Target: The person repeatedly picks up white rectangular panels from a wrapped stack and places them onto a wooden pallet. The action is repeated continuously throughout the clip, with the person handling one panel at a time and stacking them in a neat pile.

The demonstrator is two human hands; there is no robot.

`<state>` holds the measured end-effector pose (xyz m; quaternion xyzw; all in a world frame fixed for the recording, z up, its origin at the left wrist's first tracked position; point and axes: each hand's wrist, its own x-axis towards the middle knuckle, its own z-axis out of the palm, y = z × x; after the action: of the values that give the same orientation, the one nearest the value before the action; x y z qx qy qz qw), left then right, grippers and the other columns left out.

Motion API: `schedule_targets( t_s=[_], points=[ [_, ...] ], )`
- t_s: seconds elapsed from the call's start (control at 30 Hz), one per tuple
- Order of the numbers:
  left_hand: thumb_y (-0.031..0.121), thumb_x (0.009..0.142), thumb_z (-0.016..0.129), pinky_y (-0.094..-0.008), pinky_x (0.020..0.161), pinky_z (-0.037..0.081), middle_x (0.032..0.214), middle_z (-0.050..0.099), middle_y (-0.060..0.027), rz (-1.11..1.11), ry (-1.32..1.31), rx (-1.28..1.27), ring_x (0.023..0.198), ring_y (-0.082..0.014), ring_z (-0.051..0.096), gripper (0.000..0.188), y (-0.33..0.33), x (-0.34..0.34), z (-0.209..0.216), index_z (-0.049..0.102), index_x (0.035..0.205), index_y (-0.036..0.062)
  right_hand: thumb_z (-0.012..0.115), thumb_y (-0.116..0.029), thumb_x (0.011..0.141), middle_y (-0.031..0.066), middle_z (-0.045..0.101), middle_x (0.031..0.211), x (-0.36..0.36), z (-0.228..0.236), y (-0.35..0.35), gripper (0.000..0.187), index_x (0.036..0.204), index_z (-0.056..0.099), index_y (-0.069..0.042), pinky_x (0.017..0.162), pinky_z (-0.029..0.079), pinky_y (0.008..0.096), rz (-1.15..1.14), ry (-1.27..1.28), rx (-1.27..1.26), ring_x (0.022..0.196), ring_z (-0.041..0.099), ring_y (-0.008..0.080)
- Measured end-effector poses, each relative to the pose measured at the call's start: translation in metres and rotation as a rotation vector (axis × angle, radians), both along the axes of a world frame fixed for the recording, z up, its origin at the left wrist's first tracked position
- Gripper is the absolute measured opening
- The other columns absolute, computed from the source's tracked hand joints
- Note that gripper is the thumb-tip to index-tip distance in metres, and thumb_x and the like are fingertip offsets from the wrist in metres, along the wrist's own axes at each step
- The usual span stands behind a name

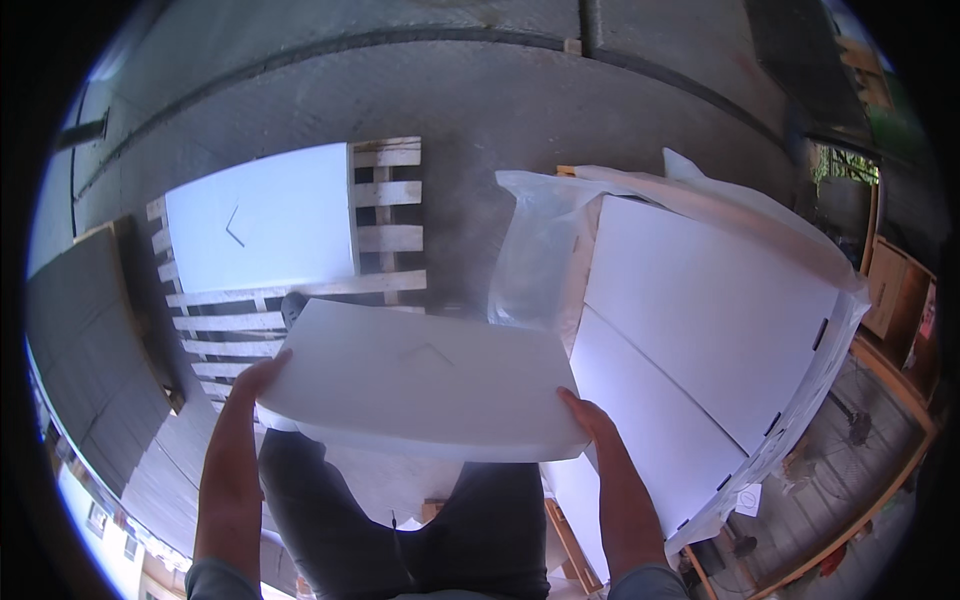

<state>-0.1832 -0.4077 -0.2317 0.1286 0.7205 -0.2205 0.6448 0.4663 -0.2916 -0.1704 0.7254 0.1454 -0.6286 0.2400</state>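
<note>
A thick white rectangular panel (420, 375) is held level in front of my body, over my thighs. A thin grey angle-shaped mark shows on its top face. My left hand (262, 374) grips its left end and my right hand (585, 412) its right end. On each hand the thumb lies near the top edge, while the other fingers are mostly hidden at the side and beneath. Ahead and to the left, a similar white panel (270, 222) with the same kind of mark lies on a slatted wooden pallet (392, 239).
At my right stands a broad stack of large white panels (700, 300), partly wrapped in clear plastic film (540, 250). Grey sheets (100, 350) are piled at the far left. A wooden-framed rack (850, 480) stands at the lower right. Grey concrete floor (460, 120) stretches ahead.
</note>
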Motion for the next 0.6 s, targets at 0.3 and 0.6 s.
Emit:
schedule_targets(
  t_s=[0.3, 0.6],
  points=[
    [0.067, 0.093, 0.028, -0.0368, 0.101, 0.038, 0.123, 0.058, -0.025, 0.076, 0.053, 0.213, 0.115, -0.0306, 0.054, 0.086, 0.078, 0.072, 0.017, 0.051, 0.127, -0.0088, 0.054, -0.063, 0.084, 0.0192, 0.064, 0.109, 0.075, -0.092, 0.047, 0.079, 0.114, 0.061, 0.009, 0.089, 0.046, 0.0367, -0.028, 0.037, 0.114, 0.099, 0.062, 0.0272],
    [0.057, 0.097, 0.032, -0.0366, 0.104, 0.035, 0.128, 0.054, -0.0241, 0.047, 0.006, 0.254, 0.122, -0.0293, 0.051, 0.072, 0.122, 0.09, 0.007, 0.026, 0.146, 0.0036, 0.052, -0.07, 0.081, 0.0234, 0.063, 0.111, 0.103, -0.156, -0.002, 0.092, 0.119, 0.056, 0.013, 0.094, 0.041, 0.035, -0.138, 0.076, 0.154, 0.105, 0.059, 0.0309]
  ],
)
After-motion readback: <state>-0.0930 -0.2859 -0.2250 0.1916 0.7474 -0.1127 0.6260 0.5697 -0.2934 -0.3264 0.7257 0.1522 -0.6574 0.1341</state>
